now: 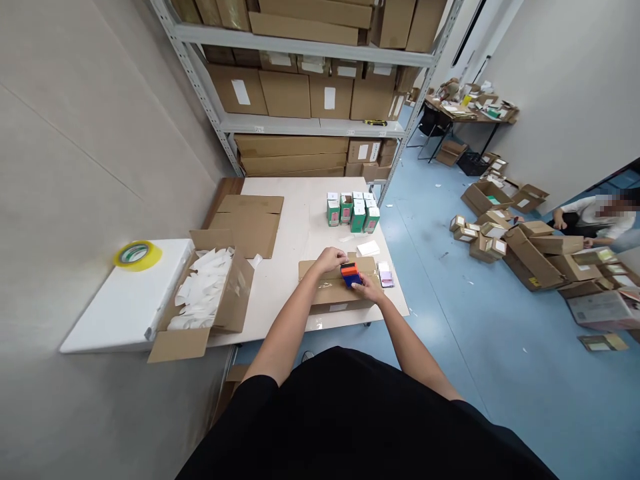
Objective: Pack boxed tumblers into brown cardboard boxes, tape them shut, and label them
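My right hand (pixel 370 290) grips a blue and orange tape dispenser (pixel 351 278), held over a closed cardboard box (pixel 320 293) near the table's front edge. Close to the dispenser's orange end, my left hand (pixel 330 259) has its fingertips pinched together; what lies between them is too small to make out. Shiny clear tape shows on the box top. Just right of the box lies a small stack of cards (pixel 385 275), and behind it a white slip of paper (pixel 369 249).
Several green-and-white small boxes (pixel 358 217) stand at the table's back right. Left are a flattened cardboard sheet (pixel 247 223), an open carton (pixel 237 297) of white paper, and a yellow tape roll (pixel 155 257). Behind rises a shelf (pixel 310 125). A person (pixel 610 220) crouches among boxes at right.
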Tool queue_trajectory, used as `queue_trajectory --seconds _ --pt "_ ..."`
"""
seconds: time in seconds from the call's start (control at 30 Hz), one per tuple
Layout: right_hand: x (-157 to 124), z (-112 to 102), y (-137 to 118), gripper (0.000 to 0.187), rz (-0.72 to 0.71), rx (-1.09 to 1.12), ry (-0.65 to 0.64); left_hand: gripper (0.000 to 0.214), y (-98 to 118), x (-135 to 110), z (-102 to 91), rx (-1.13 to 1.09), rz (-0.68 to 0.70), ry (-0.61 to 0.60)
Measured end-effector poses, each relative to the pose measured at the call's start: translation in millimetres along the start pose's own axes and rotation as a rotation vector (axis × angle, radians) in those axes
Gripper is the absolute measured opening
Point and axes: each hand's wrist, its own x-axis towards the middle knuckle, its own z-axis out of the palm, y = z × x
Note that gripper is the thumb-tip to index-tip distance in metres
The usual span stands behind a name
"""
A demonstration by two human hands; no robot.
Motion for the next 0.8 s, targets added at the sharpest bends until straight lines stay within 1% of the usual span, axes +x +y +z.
queue_trajectory --seconds 0.07,0.13,0.23,0.3,0.4,0.47,0.57,0.63,0.7,0.77,0.8 --pt "-0.3 3.3 -2.9 0.054 0.011 -0.062 0.049 0.029 -0.2 -2.1 -0.3 -0.018 -0.011 0.002" --pt "-0.4 6.2 -6.3 0.051 0.026 -0.129 0.087 0.027 -1.1 -4.6 -2.1 -0.063 -0.024 -0.033" --pt "1.5 8.6 -11.2 0.047 0.029 -0.179 0.103 0.023 -2.4 -7.8 -4.9 -0.097 -0.054 -0.052" --pt "4.1 8.5 -14.4 0.046 0.014 -0.178 0.116 0.02 -1.4 -9.1 -5.5 -0.079 -0.075 -0.006" --pt "7.8 5.8 -19.8 0.047 0.001 -0.154 0.14 0.016 3.8 -11.6 -6.5 -0.04 -0.12 0.127" --pt "8.8 2.4 -23.8 0.048 -0.005 -0.141 0.125 0.015 8.1 -15.3 -10.9 -0.032 -0.15 0.203" --pt "8.3 -3.6 -29.1 0.048 -0.014 -0.153 0.071 0.015 10.9 -25.9 -29.8 -0.04 -0.172 0.261" --pt "8.2 -7.3 -31.6 0.05 -0.001 -0.172 0.043 0.018 8.6 -36.5 -49.8 -0.063 -0.179 0.35" --pt "9.6 -10.6 -33.6 0.052 0.017 -0.193 0.009 0.022 2.4 -49.8 -70.7 -0.096 -0.184 0.469" --pt "13.8 -13.3 -36.2 0.054 0.021 -0.23 -0.041 0.025 -8.0 -65.4 -86.0 -0.114 -0.205 0.526" --pt "17.1 -14.3 -38.0 0.054 0.019 -0.262 -0.073 0.025 -14.7 -73.8 -90.2 -0.122 -0.229 0.544"
